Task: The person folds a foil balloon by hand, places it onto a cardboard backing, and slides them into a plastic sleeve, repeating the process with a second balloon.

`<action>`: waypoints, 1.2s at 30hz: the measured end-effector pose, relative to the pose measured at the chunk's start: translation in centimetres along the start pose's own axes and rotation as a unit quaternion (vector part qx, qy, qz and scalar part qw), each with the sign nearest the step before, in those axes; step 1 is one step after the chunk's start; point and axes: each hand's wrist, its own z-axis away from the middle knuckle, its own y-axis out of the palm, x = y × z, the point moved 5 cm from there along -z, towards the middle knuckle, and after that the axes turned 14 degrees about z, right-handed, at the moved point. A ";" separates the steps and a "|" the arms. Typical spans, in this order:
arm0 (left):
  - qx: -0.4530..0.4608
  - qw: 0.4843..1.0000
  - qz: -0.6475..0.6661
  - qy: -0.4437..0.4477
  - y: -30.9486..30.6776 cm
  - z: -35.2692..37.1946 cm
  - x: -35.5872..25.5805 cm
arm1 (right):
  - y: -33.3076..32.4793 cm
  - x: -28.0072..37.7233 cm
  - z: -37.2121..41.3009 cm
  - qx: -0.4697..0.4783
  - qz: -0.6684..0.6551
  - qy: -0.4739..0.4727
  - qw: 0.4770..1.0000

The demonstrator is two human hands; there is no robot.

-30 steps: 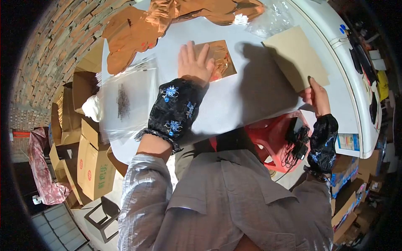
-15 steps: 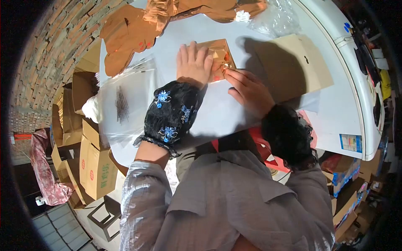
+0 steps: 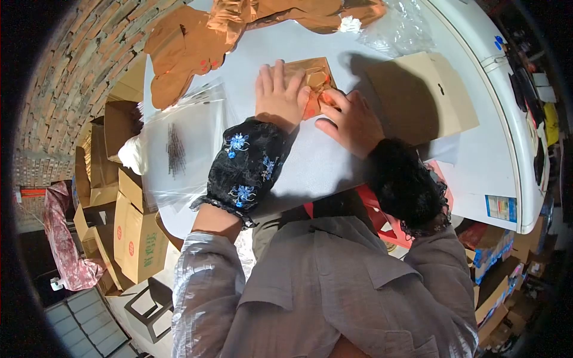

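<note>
A folded copper-orange foil piece point(image 3: 319, 77) with red marks, like a foil balloon, lies on the white table point(image 3: 322, 155). My left hand point(image 3: 279, 92) rests flat on its left part, fingers stretched and slightly apart, pressing it down. At its lower right edge, my right hand point(image 3: 355, 122) touches the foil with bent fingertips. The right thumb stands away from those fingers. Crumpled orange film shows between the two hands, and my left palm hides part of the piece.
More copper foil shapes point(image 3: 182, 51) spread along the far edge. Clear plastic bags point(image 3: 185, 146) lie at left, with a brown card point(image 3: 424, 98) at right and crumpled clear plastic point(image 3: 397, 30) behind it. Cardboard boxes point(image 3: 137, 235) stand left of the table.
My right hand has shifted slightly; its fingers, bunched at the foil's edge before, are now more spread on it. My left hand still presses the foil. The view has shifted slightly.
</note>
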 end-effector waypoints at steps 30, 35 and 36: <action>0.111 0.981 0.156 0.023 0.9 -0.5 3.4 | 1.7 -1.9 -2.7 -0.094 -0.251 -0.062 0.962; 0.008 0.973 0.231 0.016 -1.9 -0.4 2.2 | 2.0 -1.9 -3.1 -0.089 -0.267 -0.043 0.959; 0.004 0.983 0.177 0.040 -2.7 -0.2 1.4 | 2.0 -1.9 -3.2 -0.085 -0.269 -0.036 0.959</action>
